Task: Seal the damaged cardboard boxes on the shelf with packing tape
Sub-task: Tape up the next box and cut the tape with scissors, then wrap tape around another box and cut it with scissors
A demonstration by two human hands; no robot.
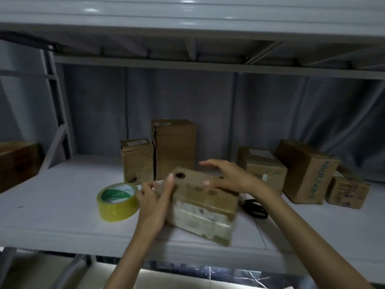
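Observation:
A small cardboard box (203,207) with a round hole near its top corner is tilted near the front of the white shelf (62,195). My left hand (154,202) grips its left end, thumb on the top. My right hand (228,177) holds its far right side, thumb on the top face and fingers stretched over the back. A roll of yellow packing tape (117,202) lies flat just left of my left hand. Black scissors (255,207) lie on the shelf to the right of the box, partly hidden by my right forearm.
Behind stand a short torn box (136,161) and a tall box (176,148) with a split edge. At the right are three more boxes (264,165), (306,172), (348,189). A dark box (17,163) sits at far left. An upper shelf (187,30) hangs overhead.

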